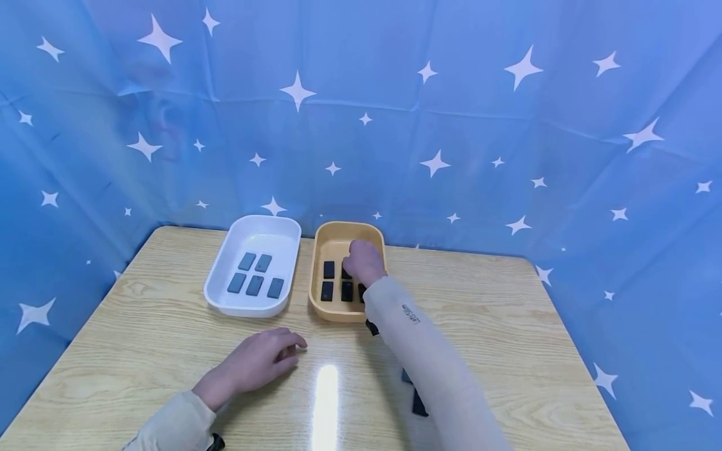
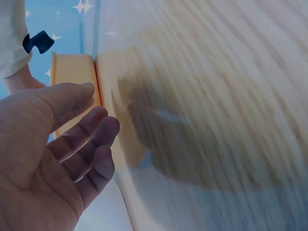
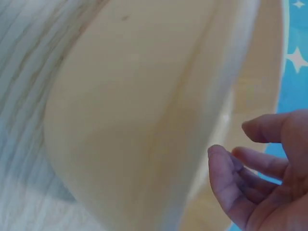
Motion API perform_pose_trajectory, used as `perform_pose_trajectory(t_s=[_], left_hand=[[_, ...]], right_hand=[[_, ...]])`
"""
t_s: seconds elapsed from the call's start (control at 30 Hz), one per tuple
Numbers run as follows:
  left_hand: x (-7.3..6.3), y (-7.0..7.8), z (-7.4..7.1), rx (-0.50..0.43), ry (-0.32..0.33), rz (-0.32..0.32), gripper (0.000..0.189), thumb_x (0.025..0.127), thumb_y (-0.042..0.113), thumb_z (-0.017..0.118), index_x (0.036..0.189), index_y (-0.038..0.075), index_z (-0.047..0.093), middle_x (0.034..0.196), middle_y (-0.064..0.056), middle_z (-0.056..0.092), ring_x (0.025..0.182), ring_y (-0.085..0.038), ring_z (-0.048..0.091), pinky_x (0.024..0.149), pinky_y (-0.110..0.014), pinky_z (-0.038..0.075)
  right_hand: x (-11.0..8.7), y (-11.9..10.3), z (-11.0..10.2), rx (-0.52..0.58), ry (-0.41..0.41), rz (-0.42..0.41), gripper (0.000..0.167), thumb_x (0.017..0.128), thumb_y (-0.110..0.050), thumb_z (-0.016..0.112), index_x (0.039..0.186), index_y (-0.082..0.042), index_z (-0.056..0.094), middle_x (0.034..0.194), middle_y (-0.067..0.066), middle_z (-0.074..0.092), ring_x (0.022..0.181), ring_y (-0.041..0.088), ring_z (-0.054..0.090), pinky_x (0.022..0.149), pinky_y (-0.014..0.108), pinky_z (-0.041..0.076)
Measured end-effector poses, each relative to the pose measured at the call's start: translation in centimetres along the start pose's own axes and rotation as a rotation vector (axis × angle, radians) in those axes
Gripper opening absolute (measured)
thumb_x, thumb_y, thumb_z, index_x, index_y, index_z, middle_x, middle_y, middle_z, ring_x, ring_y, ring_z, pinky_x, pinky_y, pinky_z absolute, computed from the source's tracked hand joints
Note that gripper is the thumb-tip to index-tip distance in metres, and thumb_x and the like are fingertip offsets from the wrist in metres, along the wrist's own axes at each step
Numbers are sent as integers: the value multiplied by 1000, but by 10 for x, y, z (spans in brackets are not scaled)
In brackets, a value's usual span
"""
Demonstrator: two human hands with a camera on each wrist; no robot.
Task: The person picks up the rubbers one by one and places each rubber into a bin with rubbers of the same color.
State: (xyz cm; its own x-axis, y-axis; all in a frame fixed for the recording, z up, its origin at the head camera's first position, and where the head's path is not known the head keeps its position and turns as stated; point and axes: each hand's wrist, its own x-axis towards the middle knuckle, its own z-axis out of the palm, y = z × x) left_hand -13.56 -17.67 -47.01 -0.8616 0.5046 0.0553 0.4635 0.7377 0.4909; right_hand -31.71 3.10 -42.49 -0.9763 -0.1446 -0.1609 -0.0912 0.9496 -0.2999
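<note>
My right hand [image 1: 365,262] is inside the tan tray [image 1: 338,315], over small flat black rectangular pieces [image 1: 327,291] laid in rows. The right wrist view shows its thumb and fingers [image 3: 222,175] apart beyond the tray's rim, with nothing seen between them. Part of the rows is hidden under this hand and sleeve. On the near side of the trays, my left hand [image 1: 254,363] hovers low over the table, fingers loosely bent and holding nothing. To its upper left stands a white tray [image 1: 239,310] with several grey-blue rectangular pieces [image 1: 255,285] in it.
Beside and partly beneath the right sleeve [image 1: 429,351], a few dark pieces [image 1: 420,404] lie on the wooden table [image 1: 507,326]. The trays stand side by side near the table's back edge, before a blue star-patterned curtain [image 1: 361,150].
</note>
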Motion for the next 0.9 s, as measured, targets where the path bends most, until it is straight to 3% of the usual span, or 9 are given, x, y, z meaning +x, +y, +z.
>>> perform_pose_trajectory(t_s=[0.13, 0.27, 0.5, 0.7, 0.9], left_hand=[[1, 2, 0, -1, -2, 8, 22, 88, 22, 68, 110, 19, 69, 84, 17, 60, 75, -1, 56, 69, -24, 47], [2, 5, 1, 4, 1, 18, 21, 89, 22, 68, 109, 19, 69, 85, 15, 60, 76, -2, 56, 68, -25, 47], [4, 8, 2, 19, 2, 28, 21, 88, 23, 69, 109, 20, 69, 86, 14, 61, 77, -2, 56, 68, -25, 48], [6, 11, 1, 3, -16, 2, 22, 88, 23, 69, 110, 20, 69, 86, 15, 60, 78, -2, 57, 69, -25, 48], [8, 13, 1, -2, -23, 1, 22, 88, 22, 69, 110, 20, 69, 85, 16, 60, 77, -1, 56, 68, -25, 47]], right_hand=[[-8, 3, -9, -9, -8, -27, 20, 98, -21, 52, 104, -8, 66, 96, 8, 64, 76, 19, 56, 71, 34, 49], [-16, 7, -16, -26, -3, -68, 30, 98, -22, 54, 123, -9, 64, 121, 8, 65, 94, 21, 63, 87, 39, 53], [-34, 14, -28, -2, -12, -97, 31, 98, -24, 55, 124, -10, 62, 107, 6, 69, 78, 17, 63, 77, 35, 54], [-49, 27, -38, 14, 33, -169, 27, 98, -20, 54, 120, -10, 64, 95, 4, 69, 79, 16, 63, 72, 34, 53], [-63, 50, -45, -14, 33, -258, 26, 96, -20, 56, 118, -11, 66, 101, 5, 70, 86, 18, 64, 77, 35, 53]])
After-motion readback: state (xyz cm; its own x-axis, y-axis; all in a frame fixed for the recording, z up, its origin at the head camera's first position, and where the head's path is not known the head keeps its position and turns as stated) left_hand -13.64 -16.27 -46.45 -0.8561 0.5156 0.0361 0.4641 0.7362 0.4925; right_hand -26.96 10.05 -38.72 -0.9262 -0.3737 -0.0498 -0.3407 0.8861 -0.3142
